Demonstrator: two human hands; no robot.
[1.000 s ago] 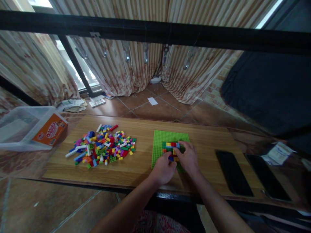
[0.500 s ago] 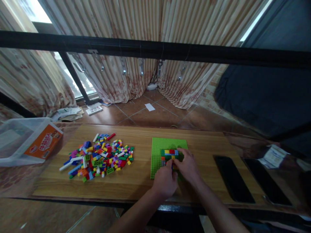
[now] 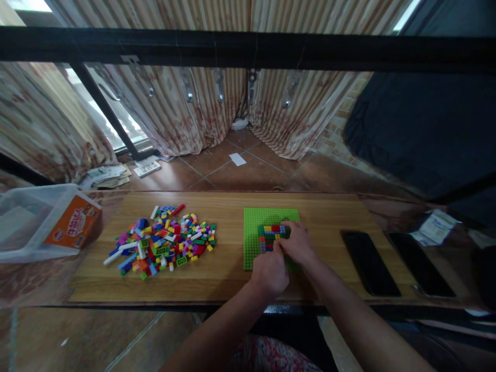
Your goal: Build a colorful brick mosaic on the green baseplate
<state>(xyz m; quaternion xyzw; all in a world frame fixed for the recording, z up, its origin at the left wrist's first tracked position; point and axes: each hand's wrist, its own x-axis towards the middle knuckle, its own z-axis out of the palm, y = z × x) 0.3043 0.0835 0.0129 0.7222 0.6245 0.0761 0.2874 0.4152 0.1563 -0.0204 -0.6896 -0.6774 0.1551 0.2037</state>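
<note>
A green studded baseplate (image 3: 251,222) lies on the wooden board, under both hands. On it stands a low rectangular frame of coloured toy bricks (image 3: 267,229), with red, yellow, blue and green pieces along its far side. My left hand (image 3: 270,271) is curled at the frame's near side, its fingertips against the bricks; whatever is between them is hidden. From the right, my right hand (image 3: 298,243) grips the frame, index finger at the far right corner and thumb near the middle. The hands meet at the fingertips and cover the frame's near right part.
A loose heap of mixed toy bricks (image 3: 166,237) spreads over the left of the wooden board (image 3: 228,279). At far left lies a clear plastic box (image 3: 34,222) with an orange label. Two black phones, one nearer (image 3: 370,263) and one farther right (image 3: 420,263), lie right of the baseplate.
The camera view has shifted, so the board sits slightly higher in the picture. Both hands stay at the brick frame, the left fingers a little nearer its close right part, showing more of the inside.
</note>
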